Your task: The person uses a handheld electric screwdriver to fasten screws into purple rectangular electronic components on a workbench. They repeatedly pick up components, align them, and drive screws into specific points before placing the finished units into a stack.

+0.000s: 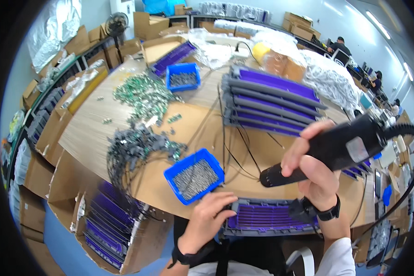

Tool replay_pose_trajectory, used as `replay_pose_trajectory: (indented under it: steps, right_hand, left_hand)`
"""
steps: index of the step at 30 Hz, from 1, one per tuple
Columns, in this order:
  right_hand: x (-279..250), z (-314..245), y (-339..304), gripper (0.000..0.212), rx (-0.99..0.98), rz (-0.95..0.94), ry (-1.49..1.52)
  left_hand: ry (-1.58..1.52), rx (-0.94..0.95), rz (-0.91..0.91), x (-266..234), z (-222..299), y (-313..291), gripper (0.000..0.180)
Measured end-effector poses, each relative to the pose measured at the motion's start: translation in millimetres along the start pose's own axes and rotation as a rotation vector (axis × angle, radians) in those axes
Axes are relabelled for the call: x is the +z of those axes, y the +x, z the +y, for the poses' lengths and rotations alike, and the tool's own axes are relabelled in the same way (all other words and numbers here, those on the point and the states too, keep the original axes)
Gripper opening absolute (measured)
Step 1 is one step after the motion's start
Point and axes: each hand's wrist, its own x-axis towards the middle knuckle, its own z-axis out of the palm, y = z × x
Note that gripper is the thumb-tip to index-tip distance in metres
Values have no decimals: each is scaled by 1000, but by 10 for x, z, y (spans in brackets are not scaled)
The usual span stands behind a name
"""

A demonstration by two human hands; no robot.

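My right hand [315,172] is closed round a black corded electric screwdriver [338,149], held up over the right of the table with its nose pointing left. My left hand [209,216] is beside the left end of a purple and grey slatted panel [262,215] at the table's near edge. Its fingers are bent, with the thumb apart from them. Just beyond that hand stands a blue tray [175,187] of small metal screws [195,178]. Whether the left fingertips touch the panel, I cannot tell.
Several purple and grey panels [271,101] are stacked at the back. Left of them lie green circuit boards [142,94], dark cabled parts [135,147] and another blue tray [197,83]. An open carton [147,248] of panels stands below left. Thin black cables cross the table.
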Motion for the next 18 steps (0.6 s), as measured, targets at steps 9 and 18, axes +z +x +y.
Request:
replay_pose_trajectory:
  steps: [9, 18]
  right_hand:
    - [389, 585, 50, 39, -24, -92, 145]
    - [437, 772, 2, 38, -22, -37, 62]
  left_hand:
    - [-44, 16, 3, -7, -40, 1, 35]
    - [-92, -17, 6, 0, -96, -30, 35]
